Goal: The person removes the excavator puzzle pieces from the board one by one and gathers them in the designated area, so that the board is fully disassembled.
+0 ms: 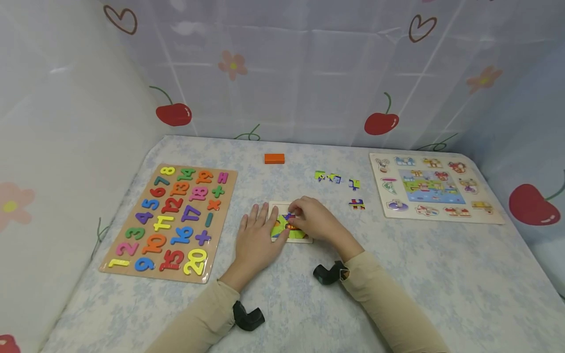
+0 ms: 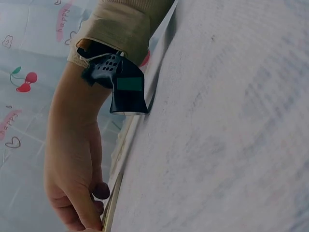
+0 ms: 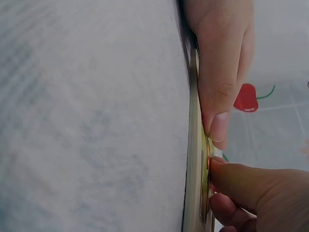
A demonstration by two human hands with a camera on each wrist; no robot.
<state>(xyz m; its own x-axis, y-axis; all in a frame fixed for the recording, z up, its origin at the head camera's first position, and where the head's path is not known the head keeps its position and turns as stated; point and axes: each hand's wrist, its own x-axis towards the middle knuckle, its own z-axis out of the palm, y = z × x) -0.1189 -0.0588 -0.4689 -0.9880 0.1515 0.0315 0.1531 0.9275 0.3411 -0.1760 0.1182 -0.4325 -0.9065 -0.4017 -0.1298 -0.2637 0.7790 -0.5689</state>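
Observation:
A small jigsaw board (image 1: 310, 240) with a pale frame lies in front of me, its colourful picture partly covered by my hands. Spread flat, my left hand (image 1: 256, 240) rests over its left side, thumb along the picture. My right hand (image 1: 318, 220) is bent over the right side. Thumb and curled fingers pinch a purple jigsaw piece (image 1: 289, 216) at the picture's upper part. In the right wrist view the right thumb (image 3: 239, 181) sits against the board's face, close below the left thumb (image 3: 219, 126). The left wrist view shows the right hand (image 2: 72, 164) with its fingertips at the board.
Loose jigsaw pieces (image 1: 356, 204) lie to the right, beyond my right hand. A number board (image 1: 229, 196) lies at left, a picture board (image 1: 379, 196) at right. Farther back is an orange block (image 1: 274, 159). Printed curtains (image 1: 287, 98) surround the table.

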